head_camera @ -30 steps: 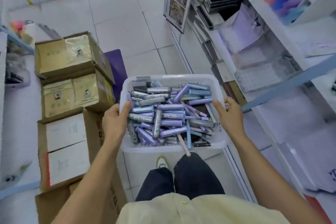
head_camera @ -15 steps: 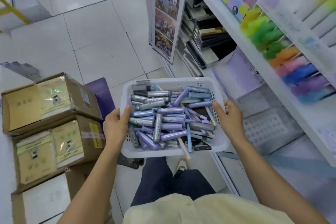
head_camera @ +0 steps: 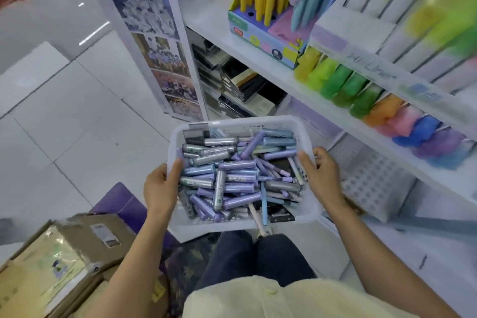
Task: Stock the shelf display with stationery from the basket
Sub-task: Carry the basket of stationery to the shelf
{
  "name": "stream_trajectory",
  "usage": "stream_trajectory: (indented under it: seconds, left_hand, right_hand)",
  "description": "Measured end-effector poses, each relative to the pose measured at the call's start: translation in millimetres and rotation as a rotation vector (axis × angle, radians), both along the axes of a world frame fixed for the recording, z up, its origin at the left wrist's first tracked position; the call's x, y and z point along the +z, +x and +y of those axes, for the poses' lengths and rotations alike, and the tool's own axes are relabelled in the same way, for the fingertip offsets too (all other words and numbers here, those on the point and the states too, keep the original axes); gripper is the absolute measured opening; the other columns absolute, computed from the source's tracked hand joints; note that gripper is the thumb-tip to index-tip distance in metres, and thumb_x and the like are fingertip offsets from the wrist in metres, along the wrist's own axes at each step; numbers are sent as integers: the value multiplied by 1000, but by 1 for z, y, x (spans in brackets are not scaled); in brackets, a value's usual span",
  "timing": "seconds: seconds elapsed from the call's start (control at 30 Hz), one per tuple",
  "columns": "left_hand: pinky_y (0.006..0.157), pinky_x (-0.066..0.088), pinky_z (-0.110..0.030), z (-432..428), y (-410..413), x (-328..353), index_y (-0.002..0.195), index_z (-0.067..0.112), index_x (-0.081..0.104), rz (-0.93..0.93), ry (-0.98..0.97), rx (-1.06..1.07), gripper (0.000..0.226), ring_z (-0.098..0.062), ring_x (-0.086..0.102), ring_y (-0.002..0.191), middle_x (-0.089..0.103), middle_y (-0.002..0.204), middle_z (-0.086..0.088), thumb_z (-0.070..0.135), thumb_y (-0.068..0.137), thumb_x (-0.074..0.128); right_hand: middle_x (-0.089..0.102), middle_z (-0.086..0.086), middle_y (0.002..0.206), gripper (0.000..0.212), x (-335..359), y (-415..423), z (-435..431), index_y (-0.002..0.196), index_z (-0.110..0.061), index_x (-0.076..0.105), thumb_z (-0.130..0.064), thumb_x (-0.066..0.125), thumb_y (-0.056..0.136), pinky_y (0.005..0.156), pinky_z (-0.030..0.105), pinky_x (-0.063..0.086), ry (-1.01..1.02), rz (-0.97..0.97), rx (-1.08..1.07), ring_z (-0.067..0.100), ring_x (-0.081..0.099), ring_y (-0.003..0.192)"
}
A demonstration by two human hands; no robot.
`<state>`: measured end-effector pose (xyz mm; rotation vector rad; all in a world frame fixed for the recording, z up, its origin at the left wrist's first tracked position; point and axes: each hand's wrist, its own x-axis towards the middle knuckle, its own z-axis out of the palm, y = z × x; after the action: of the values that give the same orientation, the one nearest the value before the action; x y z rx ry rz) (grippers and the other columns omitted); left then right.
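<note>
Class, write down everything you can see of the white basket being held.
The basket is white translucent plastic, rectangular, round-cornered, with perforated walls. It is held roughly level beside the shelves: the left hand grips its left rim, the right hand its right. Purple, blue and silver pens lie heaped inside.

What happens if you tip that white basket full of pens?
Probably they'd slide and roll: the pens are round, smooth tubes heaped loosely. The white basket likely feels fairly heavy, since both the left hand and right hand grip its sides. Its thin perforated plastic may flex a little.
</note>
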<state>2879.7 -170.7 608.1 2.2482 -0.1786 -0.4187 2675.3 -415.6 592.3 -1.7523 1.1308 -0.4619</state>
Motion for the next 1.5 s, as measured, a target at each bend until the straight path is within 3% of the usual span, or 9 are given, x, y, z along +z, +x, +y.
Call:
stream_trajectory:
  seconds: [0.13,0.27,0.33,0.43,0.6,0.83,1.0,1.23,1.5]
  left_hand:
    - [54,27,-32,-25,19,-10,64,6,43,10,-1,-97,53,-16,35,55,43,58,-7,47,94,56]
    - [53,32,-31,-46,39,-15,70,-6,52,65,13,-200,70,-17,42,54,51,60,-9,63,83,54]
    - [52,35,-30,-58,52,-17,70,-5,53,73,28,-293,73,-16,44,52,53,59,-10,68,76,47]
    - [55,38,-33,-78,75,-28,70,-9,52,89,44,-428,68,-18,44,54,52,60,-14,57,86,54]
    - [56,38,-34,-108,119,-57,68,-6,50,106,110,-672,60,-20,46,57,55,62,-21,49,94,55]
    - [52,34,-32,-111,128,-114,60,5,47,98,190,-823,54,-16,43,52,50,55,-4,47,95,54]
    - [51,31,-32,-99,101,-204,62,2,43,130,209,-823,59,-17,41,51,45,54,-7,52,93,52]
    - [51,29,-33,-103,60,-370,59,8,41,119,289,-821,56,-22,41,51,45,52,-7,50,96,48]
    - [53,35,-33,-125,48,-574,69,13,59,62,427,-851,55,-26,57,60,61,61,-6,59,94,41]
  right_hand:
    - [28,-11,57,42,-6,-6,-6,66,-21,29,-25,58,96,48,18,24,-2,28,-80,3,31,47]
    - [40,-8,59,35,-14,-13,-1,70,-11,40,-25,58,97,54,20,29,34,55,-179,3,37,54]
    - [37,5,62,35,-19,-15,5,74,-5,42,-27,57,97,56,26,28,61,70,-236,13,35,56]
    - [28,-4,61,39,-26,-11,20,68,-15,33,-28,58,96,52,19,24,66,56,-382,5,28,52]
    - [41,-10,56,32,-51,2,63,69,-19,44,-30,60,95,48,14,30,80,49,-661,1,39,47]
    - [33,-7,57,38,-93,1,107,66,-23,36,-28,60,95,47,15,28,151,88,-798,0,35,45]
    - [34,-8,53,32,-172,-24,119,71,-20,42,-31,59,95,44,16,30,175,140,-808,2,35,43]
    - [40,-11,52,30,-332,-59,116,73,-31,38,-34,57,96,48,18,31,178,229,-815,0,40,42]
    - [46,-3,56,27,-542,-67,93,85,-13,46,-36,52,98,46,24,31,151,410,-749,17,49,53]
